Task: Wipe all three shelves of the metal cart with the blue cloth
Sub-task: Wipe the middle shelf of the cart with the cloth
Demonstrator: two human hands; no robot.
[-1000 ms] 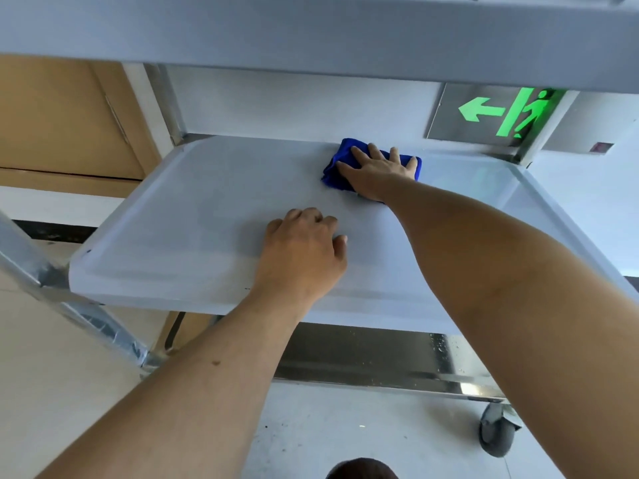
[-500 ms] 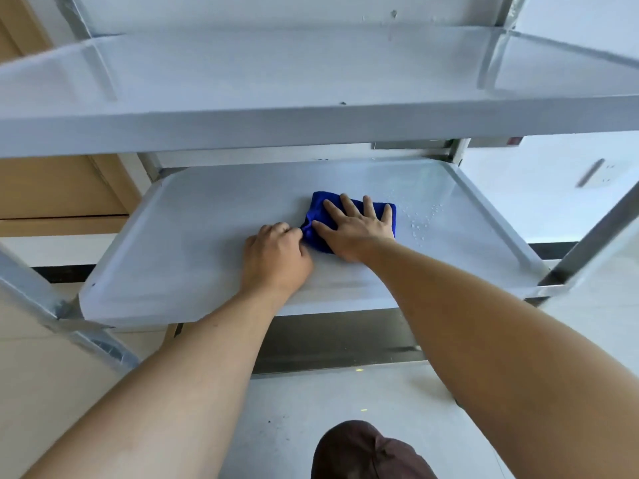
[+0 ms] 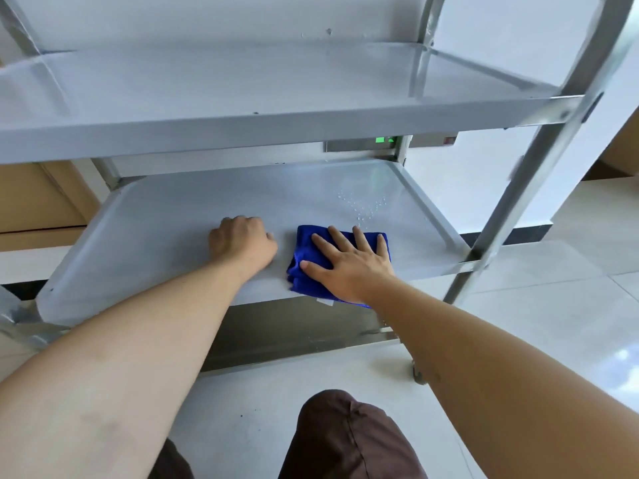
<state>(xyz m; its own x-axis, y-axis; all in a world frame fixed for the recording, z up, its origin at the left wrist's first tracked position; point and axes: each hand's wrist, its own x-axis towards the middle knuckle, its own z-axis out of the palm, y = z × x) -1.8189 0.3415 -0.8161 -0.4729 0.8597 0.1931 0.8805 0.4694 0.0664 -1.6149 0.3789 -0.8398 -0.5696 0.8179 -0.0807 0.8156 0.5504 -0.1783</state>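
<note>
This looks like a corridor or back room of a public or commercial building rather than a home. A stainless steel cart (image 3: 311,108) with flat tray shelves stands against a plain white wall (image 3: 207,19). Behind it, low on the wall, a green lit sign (image 3: 383,140) peeks out. The floor (image 3: 570,305) is pale glossy tile with a dark baseboard (image 3: 525,233), and brown panelling (image 3: 38,198) runs along the left.

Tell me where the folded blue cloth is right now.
In the head view, the folded blue cloth lies on the middle metal shelf, at its front edge right of centre, flat under the right hand, with water droplets just behind it.
</note>
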